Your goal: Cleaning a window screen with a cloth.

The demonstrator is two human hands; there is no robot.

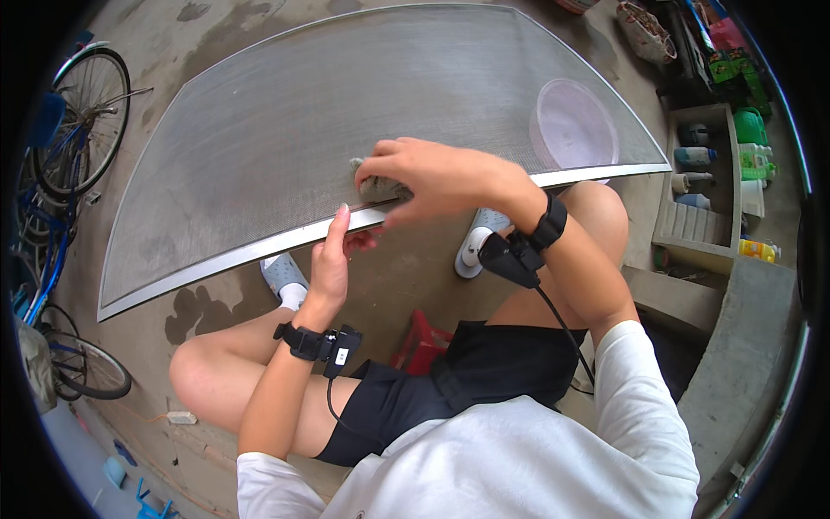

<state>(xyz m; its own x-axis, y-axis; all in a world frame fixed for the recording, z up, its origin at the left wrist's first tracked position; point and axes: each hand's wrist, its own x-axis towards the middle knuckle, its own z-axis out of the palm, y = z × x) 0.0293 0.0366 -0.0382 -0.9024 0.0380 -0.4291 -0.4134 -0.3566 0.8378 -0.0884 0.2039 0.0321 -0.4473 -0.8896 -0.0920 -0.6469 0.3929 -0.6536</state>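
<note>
A large window screen (311,91), grey mesh in a silver metal frame, slants before me above the floor. My left hand (334,259) grips the near frame rail, thumb on top and fingers curled beneath. In my right hand (447,178) is a dirty grey cleaning pad (376,187), pressed to the mesh just inside that rail; the fingers partly cover it, and whether it is sponge or cloth is unclear. Behind the mesh at the right, a pale purple plastic basin (574,123) shows through.
Bicycles (84,130) stand at the left. On the right is a concrete washing trough (700,224) holding several bottles, with a green jug (750,126) beside it. A red plastic stool (420,344) is under me. Wet patches (207,311) mark the concrete floor. Cables hang from both wrist straps.
</note>
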